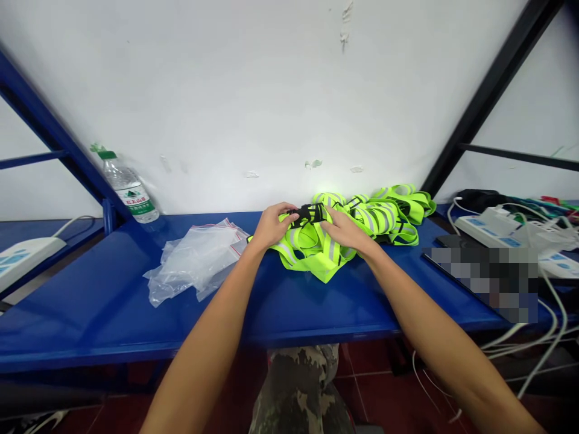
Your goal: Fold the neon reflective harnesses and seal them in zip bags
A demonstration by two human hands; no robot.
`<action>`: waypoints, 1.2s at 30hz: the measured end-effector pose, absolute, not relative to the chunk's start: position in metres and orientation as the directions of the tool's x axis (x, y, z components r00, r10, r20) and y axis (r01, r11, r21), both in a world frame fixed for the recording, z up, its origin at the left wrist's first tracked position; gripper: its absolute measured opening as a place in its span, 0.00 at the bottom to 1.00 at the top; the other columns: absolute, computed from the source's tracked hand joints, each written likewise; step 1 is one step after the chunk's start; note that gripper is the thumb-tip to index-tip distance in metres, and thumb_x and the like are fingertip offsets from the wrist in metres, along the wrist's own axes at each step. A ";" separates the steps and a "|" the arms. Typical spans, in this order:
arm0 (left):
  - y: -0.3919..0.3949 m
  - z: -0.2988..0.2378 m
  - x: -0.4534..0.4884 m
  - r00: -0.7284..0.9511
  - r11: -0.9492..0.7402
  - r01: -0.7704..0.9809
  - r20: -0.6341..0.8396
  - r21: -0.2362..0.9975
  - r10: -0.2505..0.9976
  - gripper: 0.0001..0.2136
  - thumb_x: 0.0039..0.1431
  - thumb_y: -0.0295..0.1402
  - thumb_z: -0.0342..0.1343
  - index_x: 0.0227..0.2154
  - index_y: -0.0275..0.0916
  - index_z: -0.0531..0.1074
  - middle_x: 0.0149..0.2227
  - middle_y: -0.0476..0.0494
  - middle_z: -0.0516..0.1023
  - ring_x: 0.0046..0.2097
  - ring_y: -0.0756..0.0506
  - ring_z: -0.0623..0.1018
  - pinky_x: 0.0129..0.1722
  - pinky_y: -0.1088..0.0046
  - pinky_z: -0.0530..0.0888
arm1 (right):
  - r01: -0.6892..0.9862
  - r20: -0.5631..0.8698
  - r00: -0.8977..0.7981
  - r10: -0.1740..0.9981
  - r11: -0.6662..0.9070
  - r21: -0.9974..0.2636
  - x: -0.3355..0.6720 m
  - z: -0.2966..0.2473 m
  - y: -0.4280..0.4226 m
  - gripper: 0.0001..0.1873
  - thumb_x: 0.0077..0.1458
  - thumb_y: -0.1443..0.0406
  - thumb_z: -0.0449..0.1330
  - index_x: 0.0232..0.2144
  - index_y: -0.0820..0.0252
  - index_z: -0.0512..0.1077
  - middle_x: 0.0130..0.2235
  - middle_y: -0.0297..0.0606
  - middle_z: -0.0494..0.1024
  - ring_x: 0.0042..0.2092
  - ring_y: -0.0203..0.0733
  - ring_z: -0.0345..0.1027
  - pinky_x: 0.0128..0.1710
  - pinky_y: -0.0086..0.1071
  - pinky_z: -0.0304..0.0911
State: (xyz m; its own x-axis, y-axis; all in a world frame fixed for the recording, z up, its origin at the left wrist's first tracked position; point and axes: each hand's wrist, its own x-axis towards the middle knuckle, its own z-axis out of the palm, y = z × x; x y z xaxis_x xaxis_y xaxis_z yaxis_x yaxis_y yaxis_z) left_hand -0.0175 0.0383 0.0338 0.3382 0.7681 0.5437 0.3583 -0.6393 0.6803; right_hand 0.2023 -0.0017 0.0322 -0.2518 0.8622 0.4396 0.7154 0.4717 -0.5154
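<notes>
Neon-yellow reflective straps (326,263) with silver stripes lie loosely folded on the blue table in front of me. Across their top runs a black buckle and webbing part (306,215). My left hand (274,224) grips the left end of this black part, thumb on top. From the other side, my right hand (341,228) pinches the straps at the right end of the black part. More of the same reflective straps (384,214) are heaped just behind and to the right, against the wall. What lies beneath my fingers is hidden.
Clear zip bags (199,256) lie left of the straps. A water bottle (131,188) leans by the wall at the back left. On the right are a dark flat device (470,271), power strips (486,230) and tangled white cables. Another power strip (29,256) sits far left.
</notes>
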 end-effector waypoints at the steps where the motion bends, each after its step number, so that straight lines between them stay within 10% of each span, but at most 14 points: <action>1: 0.039 0.034 -0.018 0.340 -0.642 0.359 0.546 0.678 0.766 0.11 0.58 0.35 0.58 0.41 0.37 0.77 0.44 0.40 0.81 0.48 0.41 0.79 0.53 0.63 0.72 | 0.707 0.441 -0.260 0.859 0.481 -0.519 0.203 0.034 -0.002 0.21 0.55 0.67 0.49 0.49 0.66 0.70 0.50 0.50 0.77 0.50 0.54 0.71 0.53 0.44 0.63; 20: 0.017 0.062 -0.016 0.526 -0.588 0.298 0.384 0.752 0.759 0.19 0.52 0.39 0.63 0.45 0.34 0.77 0.47 0.37 0.80 0.51 0.39 0.78 0.55 0.61 0.71 | 0.601 0.504 -0.312 0.805 0.578 -0.552 0.205 0.053 -0.013 0.16 0.62 0.63 0.50 0.41 0.61 0.77 0.40 0.39 0.81 0.44 0.47 0.73 0.46 0.37 0.65; 24: 0.016 0.097 -0.017 0.677 -0.689 0.392 0.316 0.610 0.665 0.23 0.44 0.31 0.67 0.46 0.36 0.76 0.47 0.40 0.80 0.52 0.39 0.77 0.55 0.61 0.71 | 0.581 0.519 -0.223 0.825 0.540 -0.608 0.215 0.072 -0.018 0.15 0.53 0.67 0.55 0.40 0.61 0.78 0.40 0.39 0.81 0.43 0.46 0.73 0.47 0.38 0.66; 29: 0.025 0.144 -0.027 0.435 -0.631 0.706 0.505 0.323 0.746 0.13 0.47 0.28 0.60 0.39 0.37 0.78 0.41 0.39 0.81 0.47 0.37 0.77 0.51 0.59 0.71 | 0.619 0.411 -0.092 0.907 0.375 -0.690 0.235 0.115 -0.025 0.27 0.41 0.76 0.57 0.47 0.64 0.76 0.37 0.42 0.80 0.30 0.40 0.71 0.31 0.35 0.68; 36: 0.034 0.173 -0.055 0.025 -0.374 0.740 0.532 0.560 0.846 0.14 0.50 0.28 0.57 0.42 0.39 0.74 0.42 0.37 0.78 0.47 0.38 0.75 0.48 0.57 0.70 | 0.550 0.399 0.138 0.907 0.265 -0.792 0.266 0.172 -0.034 0.11 0.47 0.79 0.59 0.30 0.63 0.76 0.30 0.41 0.76 0.28 0.38 0.68 0.29 0.34 0.66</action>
